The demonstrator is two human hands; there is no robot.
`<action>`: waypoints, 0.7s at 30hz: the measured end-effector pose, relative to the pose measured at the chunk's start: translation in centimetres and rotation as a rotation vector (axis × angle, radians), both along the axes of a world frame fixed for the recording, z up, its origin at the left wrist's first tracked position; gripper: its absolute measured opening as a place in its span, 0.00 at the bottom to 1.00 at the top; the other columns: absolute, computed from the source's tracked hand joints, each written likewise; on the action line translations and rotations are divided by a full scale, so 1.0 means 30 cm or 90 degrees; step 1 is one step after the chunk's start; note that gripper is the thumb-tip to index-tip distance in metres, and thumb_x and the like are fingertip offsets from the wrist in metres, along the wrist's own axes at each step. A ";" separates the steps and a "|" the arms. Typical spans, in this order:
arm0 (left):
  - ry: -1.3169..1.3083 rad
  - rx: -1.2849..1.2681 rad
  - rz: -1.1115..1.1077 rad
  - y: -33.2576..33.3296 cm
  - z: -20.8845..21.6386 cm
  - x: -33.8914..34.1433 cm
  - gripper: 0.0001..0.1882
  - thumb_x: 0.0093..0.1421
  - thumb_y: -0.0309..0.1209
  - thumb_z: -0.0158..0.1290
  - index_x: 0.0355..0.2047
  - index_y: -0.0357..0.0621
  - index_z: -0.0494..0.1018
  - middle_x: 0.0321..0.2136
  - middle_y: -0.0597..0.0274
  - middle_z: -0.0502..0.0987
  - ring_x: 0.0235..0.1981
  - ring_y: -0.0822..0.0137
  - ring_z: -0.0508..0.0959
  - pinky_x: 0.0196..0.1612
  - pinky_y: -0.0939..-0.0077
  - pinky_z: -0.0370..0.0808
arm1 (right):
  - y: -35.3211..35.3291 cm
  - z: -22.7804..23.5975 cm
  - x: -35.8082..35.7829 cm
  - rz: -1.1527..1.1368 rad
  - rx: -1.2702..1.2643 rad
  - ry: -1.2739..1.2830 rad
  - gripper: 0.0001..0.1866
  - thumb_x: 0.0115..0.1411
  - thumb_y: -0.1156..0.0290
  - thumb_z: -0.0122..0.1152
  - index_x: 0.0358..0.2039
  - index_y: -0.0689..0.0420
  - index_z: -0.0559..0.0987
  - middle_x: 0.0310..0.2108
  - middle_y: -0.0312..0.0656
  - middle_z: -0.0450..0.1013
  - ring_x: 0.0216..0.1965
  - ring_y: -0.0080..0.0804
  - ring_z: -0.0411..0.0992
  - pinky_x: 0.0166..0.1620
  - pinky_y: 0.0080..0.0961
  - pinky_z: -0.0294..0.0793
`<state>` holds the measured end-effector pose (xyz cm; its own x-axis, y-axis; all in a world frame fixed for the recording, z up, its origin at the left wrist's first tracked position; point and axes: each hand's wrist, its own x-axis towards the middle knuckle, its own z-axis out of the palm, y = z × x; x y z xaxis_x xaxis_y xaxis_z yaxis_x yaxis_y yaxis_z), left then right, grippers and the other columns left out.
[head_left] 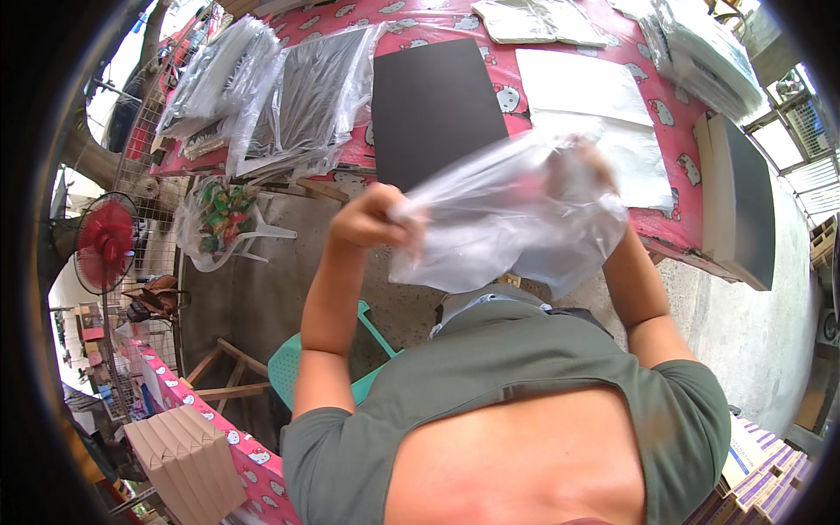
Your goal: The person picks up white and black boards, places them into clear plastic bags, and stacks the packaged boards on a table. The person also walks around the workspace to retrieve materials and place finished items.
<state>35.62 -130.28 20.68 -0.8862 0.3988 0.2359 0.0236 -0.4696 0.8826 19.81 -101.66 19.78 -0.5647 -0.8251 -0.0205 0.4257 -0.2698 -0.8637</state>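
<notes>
A worker lifts a clear plastic bag (499, 227) in front of a flat black panel (433, 101), which lies bare on a pink, cartoon-printed surface (678, 131). The left hand (376, 219), near the panel's near edge, is closed on one side of the bag; the right hand (591, 166), to the panel's right, is blurred behind the film, and whether it grips cannot be told.

The work appears partway through. To the panel's left, a dark panel in plastic (306, 96) and a heap of plastic-covered pieces (223, 74) look finished, and another plastic-covered stack (704, 57) sits well to its right. The black panel itself seems yet to be covered: the bag hangs nearer the worker and overlaps only the panel's near end in this view. Just to the panel's right are pale flat sheets (577, 79); farther right, a thick black-topped stack (744, 192) without visible plastic may be work remaining.
</notes>
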 end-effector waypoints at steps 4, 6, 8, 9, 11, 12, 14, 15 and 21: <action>0.106 0.426 -0.078 0.002 -0.008 -0.002 0.30 0.54 0.48 0.48 0.54 0.53 0.55 0.43 0.51 0.69 0.40 0.58 0.72 0.46 0.55 0.65 | -0.007 -0.011 -0.009 0.432 0.054 0.376 0.18 0.44 0.65 0.66 0.33 0.62 0.76 0.31 0.40 0.73 0.35 0.28 0.69 0.39 0.29 0.68; 0.085 0.492 0.020 0.031 0.015 0.013 0.42 0.47 0.54 0.51 0.58 0.53 0.47 0.37 0.59 0.72 0.31 0.65 0.73 0.41 0.62 0.68 | 0.000 -0.095 0.010 0.326 0.000 0.139 0.13 0.44 0.70 0.64 0.30 0.65 0.76 0.28 0.38 0.73 0.32 0.22 0.68 0.36 0.24 0.67; 0.002 0.483 0.008 -0.024 -0.077 0.006 0.45 0.44 0.54 0.55 0.58 0.51 0.48 0.32 0.63 0.73 0.26 0.70 0.72 0.38 0.68 0.69 | -0.026 -0.068 0.031 0.421 0.144 0.291 0.10 0.45 0.77 0.61 0.30 0.65 0.76 0.29 0.35 0.73 0.30 0.17 0.67 0.32 0.18 0.67; -0.015 0.306 0.014 -0.054 -0.110 0.023 0.42 0.43 0.52 0.56 0.55 0.49 0.54 0.31 0.63 0.73 0.27 0.70 0.72 0.37 0.70 0.69 | -0.029 -0.071 0.067 0.299 0.145 0.333 0.10 0.46 0.78 0.57 0.32 0.64 0.75 0.30 0.40 0.73 0.28 0.24 0.70 0.33 0.22 0.70; -0.103 -0.062 -0.040 -0.062 -0.133 0.030 0.31 0.43 0.44 0.59 0.46 0.44 0.66 0.32 0.59 0.73 0.31 0.69 0.73 0.39 0.71 0.69 | -0.017 -0.059 0.027 0.037 -0.172 -0.122 0.10 0.53 0.72 0.51 0.35 0.64 0.73 0.31 0.47 0.72 0.30 0.33 0.73 0.36 0.30 0.74; -0.177 -0.256 -0.100 -0.046 -0.118 0.042 0.24 0.43 0.39 0.61 0.40 0.40 0.72 0.34 0.56 0.74 0.33 0.68 0.74 0.41 0.71 0.69 | -0.012 -0.019 0.024 -0.019 -0.106 -0.161 0.14 0.57 0.66 0.43 0.36 0.64 0.71 0.32 0.49 0.71 0.32 0.35 0.72 0.38 0.31 0.73; -0.057 -0.025 -0.023 -0.058 -0.178 0.072 0.25 0.46 0.41 0.57 0.41 0.38 0.70 0.37 0.54 0.73 0.37 0.64 0.74 0.44 0.68 0.68 | -0.009 -0.008 0.063 -0.131 0.178 -0.035 0.20 0.60 0.59 0.37 0.37 0.64 0.70 0.30 0.46 0.71 0.32 0.32 0.71 0.39 0.26 0.71; -0.112 0.136 0.016 -0.057 -0.164 0.075 0.25 0.49 0.44 0.54 0.41 0.39 0.70 0.38 0.53 0.72 0.37 0.61 0.73 0.46 0.65 0.67 | 0.007 -0.095 0.031 0.123 0.340 0.251 0.18 0.58 0.61 0.43 0.35 0.65 0.72 0.28 0.41 0.71 0.31 0.26 0.69 0.37 0.20 0.68; -0.165 0.409 0.255 0.043 -0.064 0.092 0.18 0.53 0.44 0.50 0.34 0.41 0.71 0.31 0.55 0.74 0.33 0.62 0.75 0.42 0.61 0.69 | 0.034 -0.103 0.117 0.066 0.164 0.064 0.16 0.44 0.76 0.62 0.36 0.64 0.74 0.27 0.39 0.73 0.22 0.20 0.71 0.27 0.18 0.72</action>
